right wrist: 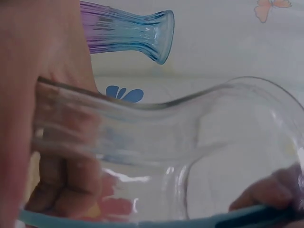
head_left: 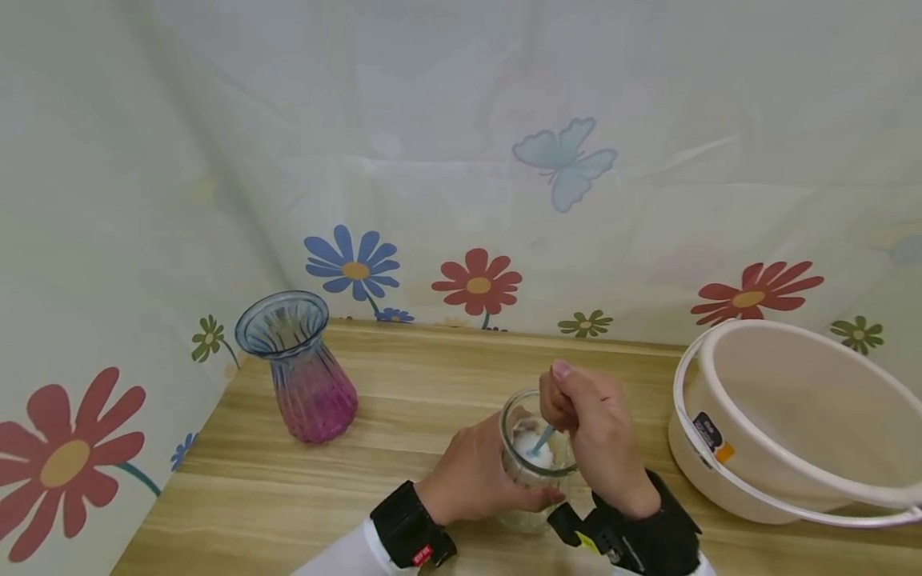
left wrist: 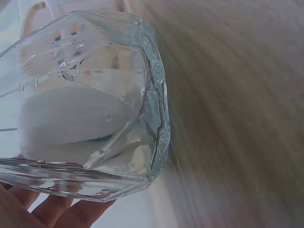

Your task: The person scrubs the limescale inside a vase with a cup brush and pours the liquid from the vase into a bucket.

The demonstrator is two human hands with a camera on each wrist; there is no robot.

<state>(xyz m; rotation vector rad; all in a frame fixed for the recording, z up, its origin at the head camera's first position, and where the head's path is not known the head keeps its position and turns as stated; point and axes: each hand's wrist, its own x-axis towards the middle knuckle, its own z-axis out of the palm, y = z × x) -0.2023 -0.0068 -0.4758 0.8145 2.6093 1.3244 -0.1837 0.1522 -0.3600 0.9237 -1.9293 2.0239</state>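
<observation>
My left hand holds a clear glass vase round its side, near the table top. In the left wrist view the vase's thick faceted base shows, with several fingers curled along its wall. Over the mouth, my right hand grips the blue handle of a sponge brush, its fist closed above the rim. The brush's white sponge head is down inside the vase. The right wrist view shows the vase's flared neck and the blue handle along the bottom edge.
A second glass vase, blue at the top and pink below, stands at the left on the wooden table. At the right stands a pale bucket with a white carrying handle. A flower-printed sheet hangs behind the table.
</observation>
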